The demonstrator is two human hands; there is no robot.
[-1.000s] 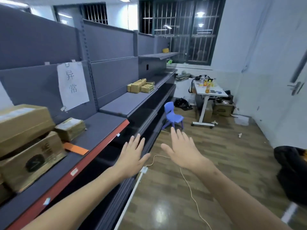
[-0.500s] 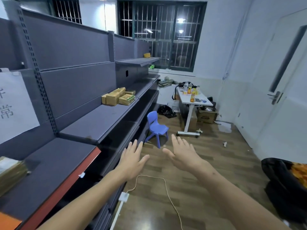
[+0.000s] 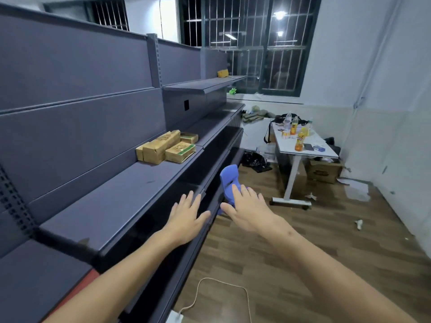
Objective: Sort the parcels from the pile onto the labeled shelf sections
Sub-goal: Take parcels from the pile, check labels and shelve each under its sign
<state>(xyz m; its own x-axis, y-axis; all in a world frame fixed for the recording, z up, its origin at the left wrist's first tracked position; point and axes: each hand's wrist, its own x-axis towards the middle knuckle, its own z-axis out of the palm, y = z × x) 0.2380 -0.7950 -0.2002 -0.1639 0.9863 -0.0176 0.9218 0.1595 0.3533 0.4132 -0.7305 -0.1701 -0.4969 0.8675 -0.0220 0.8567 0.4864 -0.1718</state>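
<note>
Swinging right along the shelf (image 3: 130,194), my left hand (image 3: 186,215) and right hand (image 3: 247,210) are spread, empty; parcels (image 3: 166,146) lie ahead-left, nearer my left.

Dark grey shelving (image 3: 98,117) runs along the left side towards the far wall. There a dark-framed barred window (image 3: 268,43) reflects ceiling lights (image 3: 279,14). The right wall (image 3: 396,113) is plain white. The floor (image 3: 303,264) is brown wood-pattern plank, glossy, with paper scraps (image 3: 358,223) on it and a pale cable (image 3: 224,283) looping across it near the camera. At the far right stands a white surface (image 3: 326,152) on a white leg; it carries orange drink bottles (image 3: 299,142). A cardboard box (image 3: 323,171) sits under it. A small blue chair (image 3: 229,176) stands beside the shelving, with a black bag (image 3: 254,159) behind it.
</note>
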